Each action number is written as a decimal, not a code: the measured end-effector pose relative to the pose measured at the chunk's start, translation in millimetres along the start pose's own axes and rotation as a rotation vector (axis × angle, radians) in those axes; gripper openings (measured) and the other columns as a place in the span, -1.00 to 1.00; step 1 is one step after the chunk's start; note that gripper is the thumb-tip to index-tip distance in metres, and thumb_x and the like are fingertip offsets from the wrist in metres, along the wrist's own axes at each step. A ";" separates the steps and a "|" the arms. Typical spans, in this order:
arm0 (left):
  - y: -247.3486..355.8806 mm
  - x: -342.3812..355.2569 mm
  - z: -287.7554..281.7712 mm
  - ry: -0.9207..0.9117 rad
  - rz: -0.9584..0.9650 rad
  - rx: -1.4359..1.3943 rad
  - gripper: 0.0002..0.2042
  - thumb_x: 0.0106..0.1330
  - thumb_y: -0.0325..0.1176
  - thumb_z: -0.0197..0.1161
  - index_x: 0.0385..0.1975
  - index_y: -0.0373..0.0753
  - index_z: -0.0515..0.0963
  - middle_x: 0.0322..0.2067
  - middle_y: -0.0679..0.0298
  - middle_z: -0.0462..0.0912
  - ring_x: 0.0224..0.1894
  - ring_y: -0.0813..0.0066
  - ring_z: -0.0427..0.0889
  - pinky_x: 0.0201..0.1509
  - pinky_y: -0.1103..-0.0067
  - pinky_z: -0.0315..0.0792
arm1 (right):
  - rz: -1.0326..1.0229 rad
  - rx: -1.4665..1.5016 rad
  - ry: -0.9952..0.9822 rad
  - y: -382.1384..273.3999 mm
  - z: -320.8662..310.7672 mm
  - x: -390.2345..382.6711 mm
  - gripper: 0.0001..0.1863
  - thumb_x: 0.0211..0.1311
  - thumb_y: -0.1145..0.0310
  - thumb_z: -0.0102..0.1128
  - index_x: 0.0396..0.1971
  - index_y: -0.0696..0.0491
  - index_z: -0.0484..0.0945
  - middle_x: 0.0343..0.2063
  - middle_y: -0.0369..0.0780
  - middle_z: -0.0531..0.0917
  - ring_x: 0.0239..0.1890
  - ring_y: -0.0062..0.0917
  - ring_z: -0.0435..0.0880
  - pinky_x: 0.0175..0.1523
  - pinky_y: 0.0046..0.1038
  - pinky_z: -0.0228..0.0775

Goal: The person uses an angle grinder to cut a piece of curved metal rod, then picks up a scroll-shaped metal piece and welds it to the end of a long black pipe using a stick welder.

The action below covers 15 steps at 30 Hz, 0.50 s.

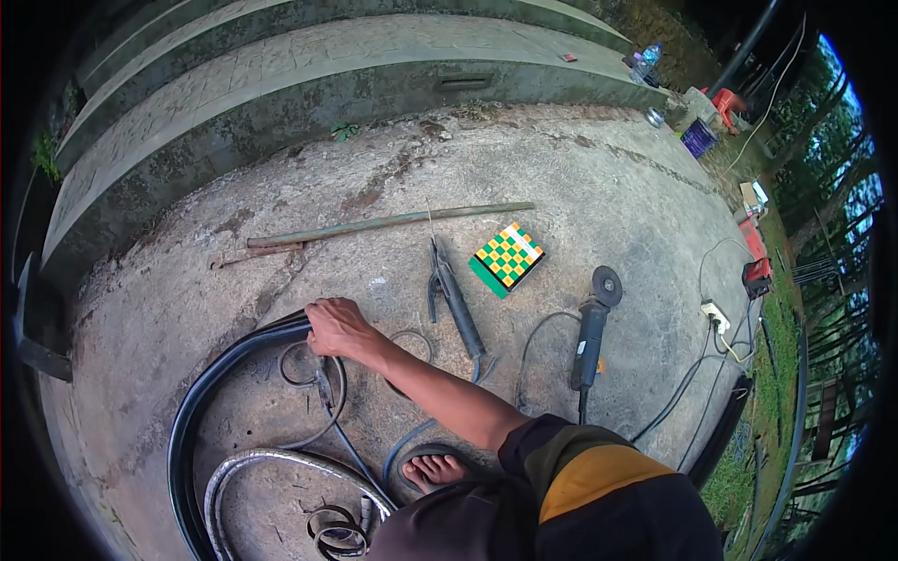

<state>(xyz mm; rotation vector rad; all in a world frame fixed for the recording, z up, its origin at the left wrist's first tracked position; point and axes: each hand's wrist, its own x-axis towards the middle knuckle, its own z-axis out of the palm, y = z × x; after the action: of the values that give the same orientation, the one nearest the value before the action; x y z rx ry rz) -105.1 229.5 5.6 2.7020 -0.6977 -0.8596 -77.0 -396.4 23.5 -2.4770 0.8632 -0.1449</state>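
Note:
My right hand (332, 325) grips the upper end of a thick, curved black tube (201, 402) at left, my forearm reaching across from the lower right. Beneath and beside the hand lie loops of grey cable (341, 425) and a coiled silver-banded hose (224, 477). Just right of the hand, a welding electrode holder (454, 304) with a thin rod lies on the concrete. A green-and-yellow checkered box (508, 257) sits above it. An angle grinder (589, 341) lies farther right with its disc upward. My left hand is not in view.
A long weathered bar (383, 222) lies below concrete steps (355, 87). At right are a white power strip (714, 313) with cords, a red case (753, 243), a purple bucket (697, 137) and bottles (645, 58). My sandaled foot (435, 467) is at bottom centre.

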 end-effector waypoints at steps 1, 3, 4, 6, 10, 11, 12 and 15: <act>-16.5 -1.9 5.2 0.024 0.025 -0.002 -0.62 0.42 -0.35 0.27 0.18 -0.30 0.47 -0.19 0.01 0.64 -0.17 0.19 0.63 -0.08 0.35 0.55 | -0.003 -0.055 0.031 7.5 -11.0 -10.3 -0.69 -0.05 0.35 0.29 -0.31 0.24 0.64 -0.31 0.07 0.71 -0.18 -0.08 0.74 -0.03 -0.12 0.57; -22.8 -4.1 7.1 0.010 0.024 -0.001 -0.62 0.43 -0.35 0.27 0.18 -0.30 0.46 -0.19 0.01 0.63 -0.18 0.20 0.62 -0.09 0.35 0.55 | -0.061 -0.168 0.109 17.3 -11.2 -21.3 -0.67 -0.13 0.40 0.31 -0.29 0.23 0.66 -0.25 0.05 0.72 -0.13 -0.10 0.74 -0.03 -0.14 0.56; -4.9 2.8 3.4 -0.019 -0.006 -0.005 -0.63 0.43 -0.34 0.27 0.18 -0.30 0.47 -0.19 0.01 0.64 -0.18 0.20 0.62 -0.10 0.35 0.55 | -0.066 -0.192 0.057 19.7 -4.2 -18.4 -0.66 -0.13 0.40 0.31 -0.29 0.23 0.66 -0.25 0.06 0.72 -0.13 -0.11 0.74 -0.02 -0.15 0.56; 19.8 7.1 -11.0 -0.060 -0.051 -0.001 -0.63 0.43 -0.33 0.27 0.16 -0.30 0.48 -0.19 0.00 0.64 -0.17 0.18 0.63 -0.10 0.34 0.56 | -0.088 -0.219 -0.040 1.9 -5.4 -1.1 -0.65 -0.15 0.40 0.32 -0.29 0.23 0.66 -0.25 0.07 0.72 -0.14 -0.12 0.74 -0.01 -0.16 0.55; 32.1 6.2 -24.3 -0.098 -0.094 0.001 -0.65 0.43 -0.30 0.28 0.14 -0.30 0.51 -0.19 -0.01 0.66 -0.17 0.15 0.65 -0.12 0.33 0.57 | -0.129 -0.133 -0.050 -29.7 15.4 22.2 -0.70 -0.09 0.40 0.29 -0.31 0.23 0.65 -0.28 0.06 0.71 -0.14 -0.09 0.73 0.02 -0.15 0.53; 33.1 5.7 -25.7 -0.105 -0.100 0.002 -0.65 0.43 -0.29 0.28 0.13 -0.30 0.52 -0.19 -0.01 0.66 -0.17 0.14 0.65 -0.12 0.32 0.58 | -0.130 -0.109 -0.016 -25.8 19.3 23.3 -0.72 -0.08 0.40 0.28 -0.32 0.22 0.64 -0.29 0.05 0.71 -0.15 -0.08 0.73 0.02 -0.14 0.53; 34.0 4.0 -27.7 -0.114 -0.112 0.002 -0.65 0.43 -0.28 0.28 0.12 -0.30 0.52 -0.19 -0.01 0.66 -0.16 0.13 0.66 -0.13 0.32 0.58 | -0.130 -0.087 0.018 -20.3 22.9 23.3 -0.73 -0.06 0.40 0.27 -0.32 0.21 0.64 -0.30 0.05 0.71 -0.15 -0.07 0.73 0.02 -0.14 0.53; 38.1 -5.0 -34.3 -0.136 -0.150 0.006 -0.66 0.43 -0.26 0.29 0.10 -0.30 0.55 -0.19 -0.02 0.67 -0.16 0.11 0.67 -0.14 0.31 0.59 | -0.117 -0.033 0.109 6.8 14.7 5.3 -0.72 -0.02 0.38 0.26 -0.28 0.19 0.61 -0.28 0.03 0.70 -0.13 -0.04 0.71 0.01 -0.11 0.54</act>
<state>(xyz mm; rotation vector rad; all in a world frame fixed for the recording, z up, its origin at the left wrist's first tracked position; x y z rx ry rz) -102.6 201.3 48.7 2.7489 -0.5293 -1.0866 -72.7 -397.9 7.0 -2.5714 0.7694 -0.3108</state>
